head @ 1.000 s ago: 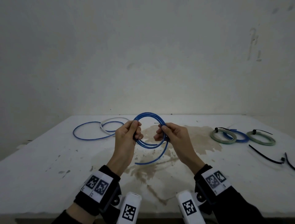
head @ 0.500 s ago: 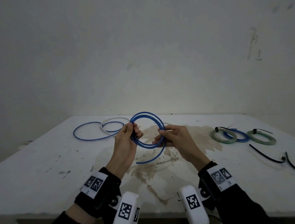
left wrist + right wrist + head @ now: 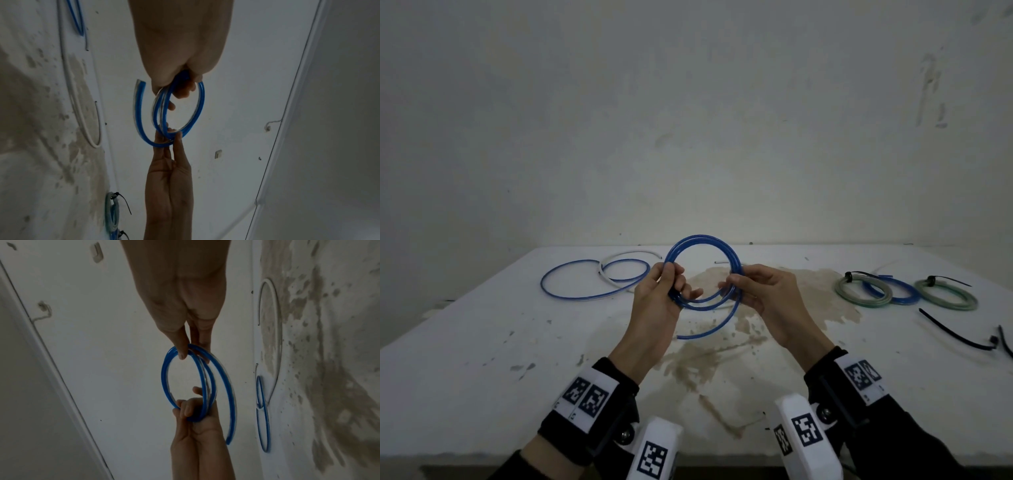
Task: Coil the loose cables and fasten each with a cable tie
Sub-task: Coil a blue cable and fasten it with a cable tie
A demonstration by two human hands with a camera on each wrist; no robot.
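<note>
Blue cable (image 3: 703,251), wound into a few loops, is held above the stained white table (image 3: 465,359) as a person coils it. The left hand (image 3: 659,301) curls its fingers round the gathered turns on one side; the right hand (image 3: 763,294) pinches the opposite side between thumb and fingertips. A free tail (image 3: 717,323) hangs below, so the winding looks unfinished. The next move calls for laying that tail into the coil, then fetching a black cable tie (image 3: 959,337) lying to the right, apparently unused. Three tied coils (image 3: 905,296) lie near it; a loose blue-and-white cable (image 3: 592,281) waits behind.
</note>
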